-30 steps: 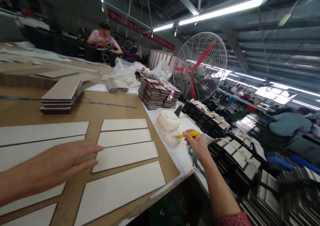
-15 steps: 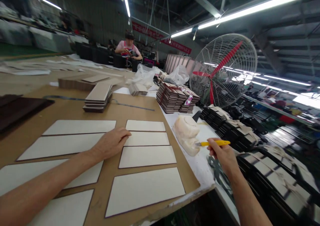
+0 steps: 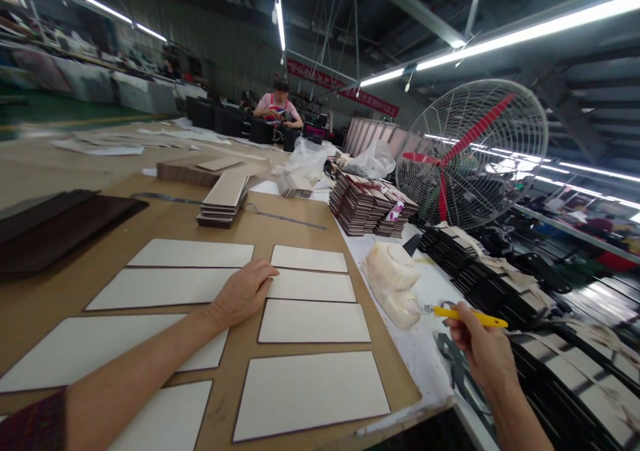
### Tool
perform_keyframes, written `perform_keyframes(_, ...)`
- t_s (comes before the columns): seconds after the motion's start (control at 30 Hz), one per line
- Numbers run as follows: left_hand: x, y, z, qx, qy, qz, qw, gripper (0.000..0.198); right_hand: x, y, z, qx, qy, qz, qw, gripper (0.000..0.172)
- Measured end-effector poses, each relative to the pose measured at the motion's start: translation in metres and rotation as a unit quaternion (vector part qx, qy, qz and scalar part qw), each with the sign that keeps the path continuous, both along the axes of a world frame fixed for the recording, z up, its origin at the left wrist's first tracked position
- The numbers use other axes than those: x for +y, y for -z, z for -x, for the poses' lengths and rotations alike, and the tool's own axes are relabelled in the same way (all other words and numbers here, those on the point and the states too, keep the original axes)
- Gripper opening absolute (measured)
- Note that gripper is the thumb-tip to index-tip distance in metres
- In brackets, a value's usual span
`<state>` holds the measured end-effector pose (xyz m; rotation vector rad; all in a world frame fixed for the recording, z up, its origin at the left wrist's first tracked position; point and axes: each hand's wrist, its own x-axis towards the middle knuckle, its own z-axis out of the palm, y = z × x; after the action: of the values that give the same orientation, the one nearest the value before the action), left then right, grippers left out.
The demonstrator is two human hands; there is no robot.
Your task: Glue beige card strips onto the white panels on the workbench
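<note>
My right hand holds a brush by its yellow handle. The brush's tip rests at the lower front opening of a cream-coloured, crusted container; its bristles are mostly hidden. My left hand lies low over the board, fingers bent together, with thumb and fingertips at the left end of a white panel in the right column. More dark-edged white panels, such as the front one, lie flat in two columns. My left forearm covers part of the left column's panels.
Beneath the panels is a brown board. A short panel stack stands behind, with dark sheets at left. Bundled panels and a large caged fan are beyond the container. Black bundles line the right. A co-worker sits far back.
The view has swung left, so everything appears further right. My left hand keeps its place at the panel's end. The brush stays at the container, its handle now slanting down to the right.
</note>
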<state>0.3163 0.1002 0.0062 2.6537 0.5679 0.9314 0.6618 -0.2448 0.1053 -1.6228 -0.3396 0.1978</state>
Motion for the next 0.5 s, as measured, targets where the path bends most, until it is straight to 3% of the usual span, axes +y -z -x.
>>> perform_keyframes(0.13,-0.001,-0.008,0.0,0.002,-0.002,-0.012,1.0,0.026,-0.011,0.002,0.002,0.056,0.027,-0.048,0.997,0.049)
perform_keyframes(0.3,-0.003,-0.013,-0.001,0.024,-0.027,-0.027,0.999,0.028,-0.011,-0.017,0.011,0.191,0.044,-0.143,0.97,0.023)
perform_keyframes(0.4,-0.004,-0.012,-0.003,0.037,-0.044,-0.036,0.998,0.032,0.019,-0.039,0.027,0.225,0.024,-0.161,0.961,0.017)
perform_keyframes(0.5,-0.004,-0.008,-0.005,0.049,-0.067,-0.042,0.996,0.033,0.074,-0.055,0.049,0.223,-0.022,-0.146,0.964,0.022)
